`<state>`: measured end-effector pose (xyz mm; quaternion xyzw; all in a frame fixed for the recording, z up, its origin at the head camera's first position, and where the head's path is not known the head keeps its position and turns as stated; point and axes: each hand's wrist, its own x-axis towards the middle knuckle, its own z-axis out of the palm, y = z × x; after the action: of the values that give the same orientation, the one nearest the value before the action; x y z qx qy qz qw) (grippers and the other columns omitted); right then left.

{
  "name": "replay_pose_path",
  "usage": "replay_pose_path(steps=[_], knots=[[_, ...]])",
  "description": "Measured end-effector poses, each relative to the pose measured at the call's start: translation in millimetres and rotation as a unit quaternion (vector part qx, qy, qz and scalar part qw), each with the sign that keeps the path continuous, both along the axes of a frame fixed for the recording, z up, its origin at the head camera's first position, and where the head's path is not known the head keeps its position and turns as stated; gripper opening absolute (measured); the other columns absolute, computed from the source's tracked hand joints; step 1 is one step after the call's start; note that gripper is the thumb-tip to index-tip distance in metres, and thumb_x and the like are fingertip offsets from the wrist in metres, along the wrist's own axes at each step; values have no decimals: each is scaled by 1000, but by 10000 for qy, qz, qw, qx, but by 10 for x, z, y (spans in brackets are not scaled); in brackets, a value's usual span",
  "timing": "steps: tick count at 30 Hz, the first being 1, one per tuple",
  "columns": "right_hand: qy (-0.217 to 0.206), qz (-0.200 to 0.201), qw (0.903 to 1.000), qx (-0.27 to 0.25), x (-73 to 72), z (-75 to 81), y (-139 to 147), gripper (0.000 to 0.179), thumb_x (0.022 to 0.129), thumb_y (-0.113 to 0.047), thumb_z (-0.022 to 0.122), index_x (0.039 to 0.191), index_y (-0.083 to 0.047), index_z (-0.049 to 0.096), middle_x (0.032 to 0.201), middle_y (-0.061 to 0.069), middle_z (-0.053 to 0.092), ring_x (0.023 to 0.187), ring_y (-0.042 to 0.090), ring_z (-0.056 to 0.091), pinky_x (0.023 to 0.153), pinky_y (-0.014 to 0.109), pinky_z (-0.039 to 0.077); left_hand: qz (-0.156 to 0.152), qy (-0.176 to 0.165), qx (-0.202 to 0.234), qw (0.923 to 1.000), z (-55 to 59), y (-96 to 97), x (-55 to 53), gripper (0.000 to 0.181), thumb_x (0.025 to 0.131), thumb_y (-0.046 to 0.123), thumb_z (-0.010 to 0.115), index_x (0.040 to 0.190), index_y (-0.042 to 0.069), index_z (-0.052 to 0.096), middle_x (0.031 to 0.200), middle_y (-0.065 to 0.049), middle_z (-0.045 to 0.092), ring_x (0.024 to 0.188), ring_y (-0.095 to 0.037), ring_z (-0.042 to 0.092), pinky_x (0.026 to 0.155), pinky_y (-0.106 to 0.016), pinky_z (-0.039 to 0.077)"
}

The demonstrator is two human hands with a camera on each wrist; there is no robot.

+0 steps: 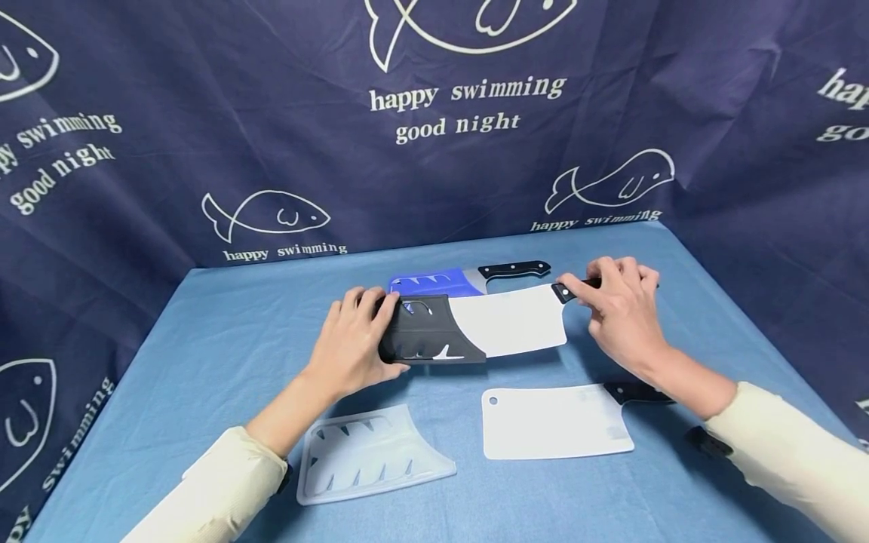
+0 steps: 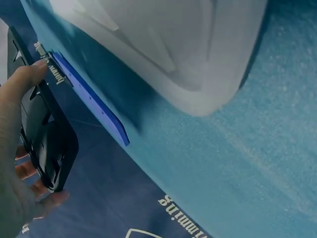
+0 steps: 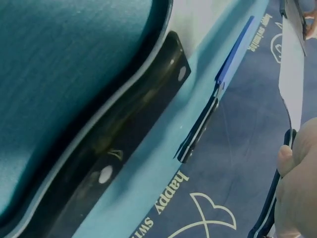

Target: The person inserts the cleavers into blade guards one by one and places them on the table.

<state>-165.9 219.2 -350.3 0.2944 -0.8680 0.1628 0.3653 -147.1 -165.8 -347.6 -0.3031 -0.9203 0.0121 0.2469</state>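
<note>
Above the middle of the table, a cleaver (image 1: 512, 320) is held in the air, its blade partly inside a black blade cover (image 1: 434, 332). My left hand (image 1: 356, 339) grips the closed end of that cover, thumb along the lower edge and fingers over the top. With my right hand (image 1: 621, 309) I hold the cleaver's black riveted handle. In the left wrist view the black cover (image 2: 47, 129) is seen edge-on in the left hand (image 2: 20, 163). The right wrist view shows the right hand (image 3: 299, 183) round the handle, the blade (image 3: 291, 79) beyond it.
A second cleaver (image 1: 553, 424) lies bare on the blue-covered table (image 1: 224, 317), below my right hand. Near my left forearm lies a translucent white blade cover (image 1: 373, 460). Behind the held cleaver, another knife with a black handle (image 1: 514, 270) sits in a blue cover (image 1: 437, 282).
</note>
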Motion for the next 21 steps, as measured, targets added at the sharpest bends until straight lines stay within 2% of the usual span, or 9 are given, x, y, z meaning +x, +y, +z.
replay_pose_path(steps=[6,13,21], knots=[[36,29,10000,29,6,-39,-7,55,70,23,57,110,-13,70,95,22,51,86,44,40,77,65,23,-10,29,82,10000,-39,-1,20,107,52,61,82,136,5,48,122,-17,51,108,-39,46,78,-51,44],[-246,-52,9996,-108,54,-99,-44,52,73,20,59,114,-12,69,94,20,50,85,40,38,74,61,23,29,24,208,9998,-31,7,42,105,51,62,81,134,5,51,119,-16,52,102,-37,46,74,-49,43],[-29,20,9998,-195,43,-88,-71,62,67,26,46,113,-7,70,94,22,50,84,43,38,78,64,21,57,-109,316,9994,34,59,78,104,50,57,85,131,3,52,120,-17,52,104,-38,46,77,-51,42]])
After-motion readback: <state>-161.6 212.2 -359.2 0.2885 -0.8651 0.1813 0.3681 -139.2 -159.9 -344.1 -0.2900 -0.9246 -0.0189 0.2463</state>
